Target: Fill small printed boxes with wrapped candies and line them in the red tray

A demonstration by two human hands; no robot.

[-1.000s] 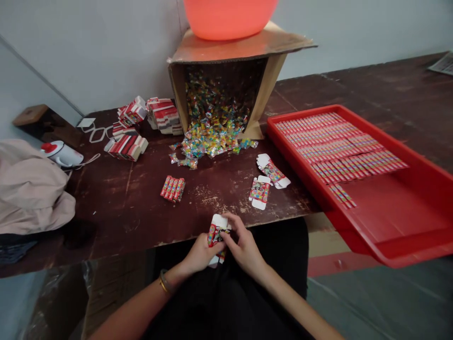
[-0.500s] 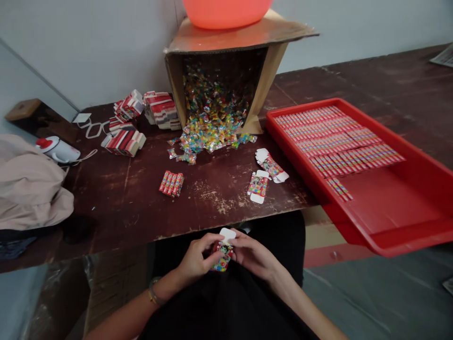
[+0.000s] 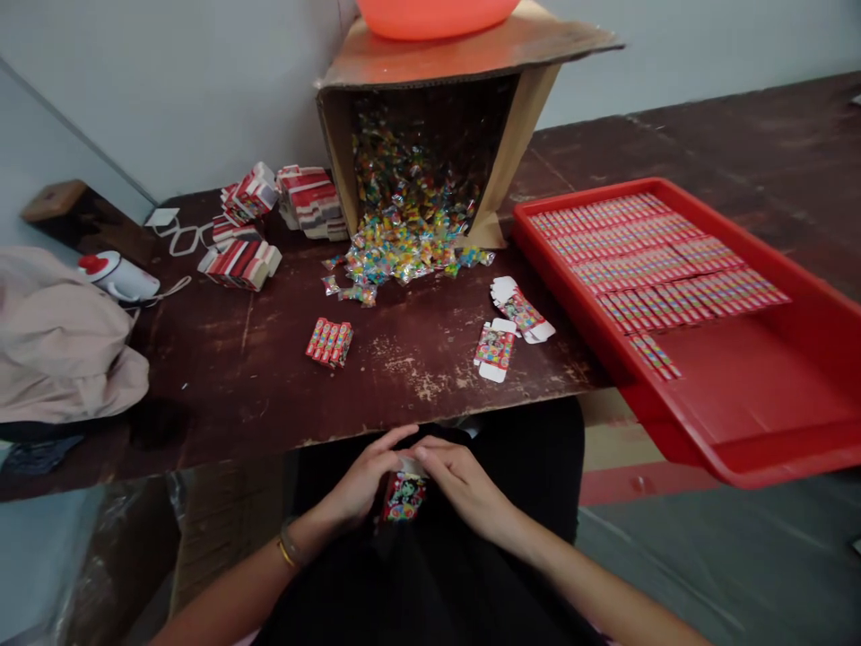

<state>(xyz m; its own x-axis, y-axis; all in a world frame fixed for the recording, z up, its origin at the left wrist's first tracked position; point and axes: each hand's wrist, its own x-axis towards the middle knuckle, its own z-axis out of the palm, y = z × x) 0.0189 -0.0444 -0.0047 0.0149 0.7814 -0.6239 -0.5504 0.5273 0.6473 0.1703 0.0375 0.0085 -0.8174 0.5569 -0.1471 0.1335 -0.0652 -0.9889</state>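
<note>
At the left edge of the worktop (image 3: 221, 386) lies a soft pink cloth bundle (image 3: 60, 345). Just behind it sits a small white thing with a red top (image 3: 116, 276), and a white cord (image 3: 178, 235) curls near the back left corner. Next come piles of red and white flat cartons (image 3: 269, 220), stacked near the back edge. In front of them, more toward the middle, lies a small row of filled candy boxes (image 3: 329, 342).

At the back middle stands a big cardboard box (image 3: 471, 72) tipped on its side. Shiny wrapped candies (image 3: 404, 251) spill out of it onto the worktop. An orange bowl (image 3: 437, 13) sits on top of the box.

Below the front edge, over the person's lap, the left hand (image 3: 363, 480) and the right hand (image 3: 464, 484) are close together. Both hold one small colourful candy carton (image 3: 404, 496) between the fingers. The carton stands upright and its top flap is under the fingertips.

Near the front edge, right of the middle, lie two open cartons (image 3: 508, 327) with white flaps. On the right a red tray (image 3: 753, 422) hangs over the front edge. Neat rows of packed candy boxes (image 3: 652, 260) fill its back half.
</note>
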